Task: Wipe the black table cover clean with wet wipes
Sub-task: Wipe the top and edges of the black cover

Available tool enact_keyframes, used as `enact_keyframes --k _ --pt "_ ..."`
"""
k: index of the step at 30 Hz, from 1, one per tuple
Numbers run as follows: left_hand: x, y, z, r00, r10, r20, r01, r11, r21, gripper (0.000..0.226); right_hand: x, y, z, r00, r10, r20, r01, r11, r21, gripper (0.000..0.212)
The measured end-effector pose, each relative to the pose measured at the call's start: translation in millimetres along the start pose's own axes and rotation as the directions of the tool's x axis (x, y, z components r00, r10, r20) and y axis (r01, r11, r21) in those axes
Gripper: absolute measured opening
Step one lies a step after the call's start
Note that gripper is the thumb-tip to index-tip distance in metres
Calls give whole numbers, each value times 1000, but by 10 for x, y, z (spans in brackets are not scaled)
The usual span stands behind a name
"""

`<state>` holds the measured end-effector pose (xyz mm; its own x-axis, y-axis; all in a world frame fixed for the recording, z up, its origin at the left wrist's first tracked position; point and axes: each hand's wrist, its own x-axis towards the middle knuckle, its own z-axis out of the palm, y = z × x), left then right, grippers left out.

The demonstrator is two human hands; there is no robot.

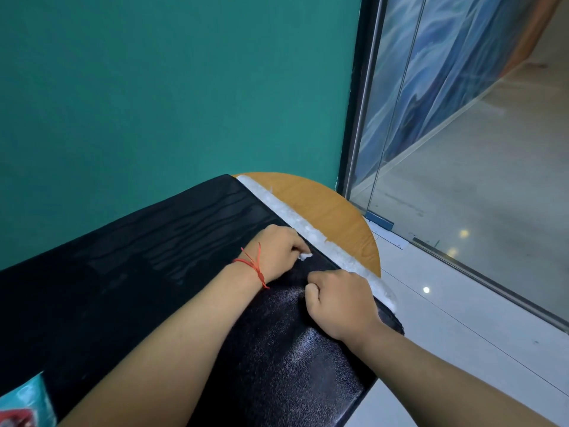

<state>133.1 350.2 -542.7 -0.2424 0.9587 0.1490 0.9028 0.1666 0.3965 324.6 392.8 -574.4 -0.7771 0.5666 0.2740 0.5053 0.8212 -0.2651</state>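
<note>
While the black, pebble-grained table cover (147, 291) lies spread over the rounded wooden table (335, 211), both hands work close together near its right edge. The left hand (277, 251), with a thin red thread bracelet (251, 266) round its wrist, has its fingers curled down and pinches a small crumpled white wet wipe (304, 256) against the cover's surface. The right hand (341, 303) sits just beside it, nearer the camera, fingers balled into a tight fist with the thumb tucked against them and the knuckles on the cover; whether it grips a fold of the material or nothing at all is hidden beneath the hand. Along the cover's right edge runs a fuzzy white strip (295, 217), and the right hand touches it. Beyond this strip a bare crescent of orange-brown tabletop shows. Farther along the cover, beyond the left hand, dull damp streaks (200, 232) mark the surface, while the part beneath the forearms looks glossy and droops over the near table edge. A teal and red packet (27, 402) lies on the cover at the lower left corner, cut off by the frame. Behind the table stands a plain teal wall (169, 87), and to the right a metal-framed glass door (431, 118) rises above a pale tiled floor (462, 318).
</note>
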Motion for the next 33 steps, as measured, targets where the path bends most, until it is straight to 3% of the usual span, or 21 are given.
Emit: enact_keyframes --k 7,14,19,33 --pt "217 -230 -222 981 -170 -89 182 972 150 36 0 15 15 1000 7 14 -7 1000 15 33" --pt "-444 -890 -703 930 -346 -126 367 899 241 39 14 54 42 1000 17 27 -17 1000 5 33" --pt "-953 -1249 -1025 854 -499 -144 519 804 290 41 11 64 46 999 16 34 -15 1000 -13 31" --pt "-1994 -1668 -1472 653 -723 -226 750 577 324 26 14 1 13 999 34 39 -32 997 -64 32"
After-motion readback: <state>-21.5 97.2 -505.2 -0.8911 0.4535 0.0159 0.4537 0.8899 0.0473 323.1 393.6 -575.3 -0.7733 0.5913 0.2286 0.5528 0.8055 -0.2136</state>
